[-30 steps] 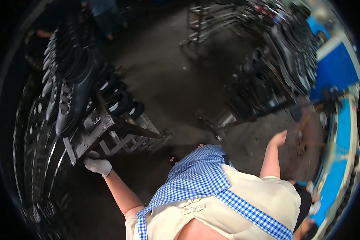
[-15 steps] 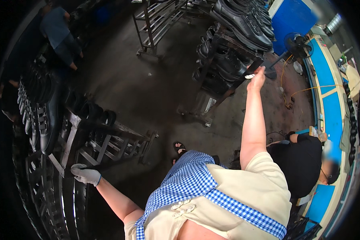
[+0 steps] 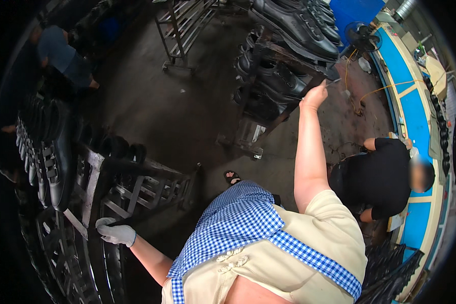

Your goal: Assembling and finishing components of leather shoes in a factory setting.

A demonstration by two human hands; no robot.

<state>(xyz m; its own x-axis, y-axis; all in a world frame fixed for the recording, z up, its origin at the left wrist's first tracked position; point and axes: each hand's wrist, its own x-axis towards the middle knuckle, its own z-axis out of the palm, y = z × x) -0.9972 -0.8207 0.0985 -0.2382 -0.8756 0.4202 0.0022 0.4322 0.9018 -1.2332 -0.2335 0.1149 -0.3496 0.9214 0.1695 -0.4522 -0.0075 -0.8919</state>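
My left hand (image 3: 115, 233), in a grey work glove, grips a bar of a metal shoe rack (image 3: 137, 190) at my lower left. That rack carries black boots (image 3: 53, 157) on its left side. My right arm stretches up and forward. My right hand (image 3: 314, 96) is closed on the corner of a second metal rack (image 3: 268, 121) loaded with black shoes (image 3: 294, 25). A blue checked apron (image 3: 238, 223) over a cream top fills the lower middle.
A person in a black shirt (image 3: 380, 177) crouches at the right beside a blue workbench (image 3: 405, 91). Another person (image 3: 61, 58) stands at the far upper left. An unloaded metal rack (image 3: 182, 30) stands at the back on the dark concrete floor (image 3: 152, 111). A fan (image 3: 359, 35) sits near the bench.
My view swung right and the right rack drew nearer. My right arm rose from my side and took hold of that rack. My left hand stayed on the left rack.
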